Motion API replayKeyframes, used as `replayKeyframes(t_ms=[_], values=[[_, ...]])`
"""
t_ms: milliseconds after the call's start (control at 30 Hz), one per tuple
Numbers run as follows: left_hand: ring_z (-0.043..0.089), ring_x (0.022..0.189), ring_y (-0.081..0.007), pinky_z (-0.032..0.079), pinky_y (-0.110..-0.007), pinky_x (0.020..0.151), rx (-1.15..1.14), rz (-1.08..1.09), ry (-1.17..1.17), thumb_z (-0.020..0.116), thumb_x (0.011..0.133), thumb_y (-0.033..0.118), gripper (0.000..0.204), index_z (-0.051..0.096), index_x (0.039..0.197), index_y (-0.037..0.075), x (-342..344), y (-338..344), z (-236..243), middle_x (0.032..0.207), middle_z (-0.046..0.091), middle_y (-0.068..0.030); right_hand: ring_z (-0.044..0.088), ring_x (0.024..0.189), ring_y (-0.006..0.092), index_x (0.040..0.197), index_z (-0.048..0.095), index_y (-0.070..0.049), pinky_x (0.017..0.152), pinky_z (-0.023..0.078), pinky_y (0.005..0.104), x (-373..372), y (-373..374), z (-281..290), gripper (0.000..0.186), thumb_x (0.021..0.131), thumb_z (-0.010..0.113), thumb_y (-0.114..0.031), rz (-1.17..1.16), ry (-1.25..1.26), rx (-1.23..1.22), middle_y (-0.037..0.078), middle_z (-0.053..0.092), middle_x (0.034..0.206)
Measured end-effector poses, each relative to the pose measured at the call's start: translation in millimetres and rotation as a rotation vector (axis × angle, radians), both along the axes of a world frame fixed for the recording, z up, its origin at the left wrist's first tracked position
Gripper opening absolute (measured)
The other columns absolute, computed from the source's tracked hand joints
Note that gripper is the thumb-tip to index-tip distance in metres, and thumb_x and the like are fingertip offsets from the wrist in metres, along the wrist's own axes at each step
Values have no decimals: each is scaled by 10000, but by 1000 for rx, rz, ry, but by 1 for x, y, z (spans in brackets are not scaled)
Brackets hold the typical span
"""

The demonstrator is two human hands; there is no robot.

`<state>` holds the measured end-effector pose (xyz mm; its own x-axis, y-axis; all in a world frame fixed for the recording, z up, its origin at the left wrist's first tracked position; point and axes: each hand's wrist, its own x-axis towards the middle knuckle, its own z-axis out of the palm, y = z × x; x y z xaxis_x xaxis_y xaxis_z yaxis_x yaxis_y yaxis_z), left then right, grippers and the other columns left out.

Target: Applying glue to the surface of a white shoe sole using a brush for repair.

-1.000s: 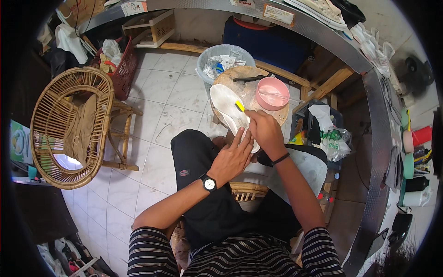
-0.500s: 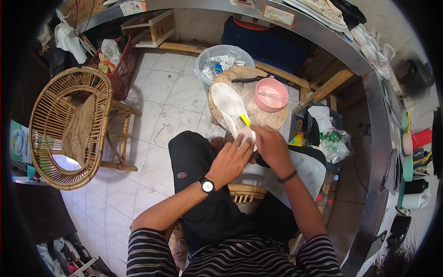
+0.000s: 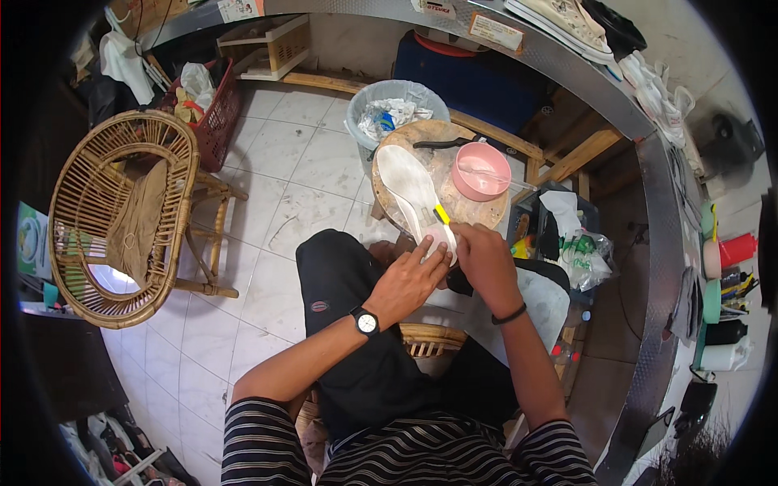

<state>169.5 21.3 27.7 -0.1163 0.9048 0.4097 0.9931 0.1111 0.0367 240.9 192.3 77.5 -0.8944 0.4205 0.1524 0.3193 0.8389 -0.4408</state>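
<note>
Laying extended fingers of the left hand (image 3: 408,283) on the white sole (image 3: 403,172), with any grip beneath impossible to tell, while grasping a yellow tool (image 3: 442,214) in the right hand (image 3: 488,263), over the round wooden tabletop (image 3: 474,211).

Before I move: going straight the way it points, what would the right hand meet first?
Beyond its yellow tool, the right hand would probably meet the white sole; depth there is unclear.

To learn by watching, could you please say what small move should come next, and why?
Perhaps a short stroke of the yellow-tipped tool along the white sole: the right hand holds it there; the left hand rests on the near end.
</note>
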Motion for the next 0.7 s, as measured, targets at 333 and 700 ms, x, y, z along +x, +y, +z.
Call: replayKeyframes(t_ms=[333,700], values=[[524,1401,-313,550,-356,969,-14,-7,-63,585,925,139,427,653,1338,54,-4,-2,3,1345,601,-81,719,897,413,1146,738,-74,784,585,516,-43,5,-4,294,906,569,-62,58,81,131,220,718,970],[527,1405,-339,568,-348,924,-28,-10,-93,595,940,162,409,644,1325,34,-5,-4,2,1401,598,-112,711,903,418,1152,757,-51,816,573,502,-74,3,1,309,912,563,-42,189,137,12,244,719,959]])
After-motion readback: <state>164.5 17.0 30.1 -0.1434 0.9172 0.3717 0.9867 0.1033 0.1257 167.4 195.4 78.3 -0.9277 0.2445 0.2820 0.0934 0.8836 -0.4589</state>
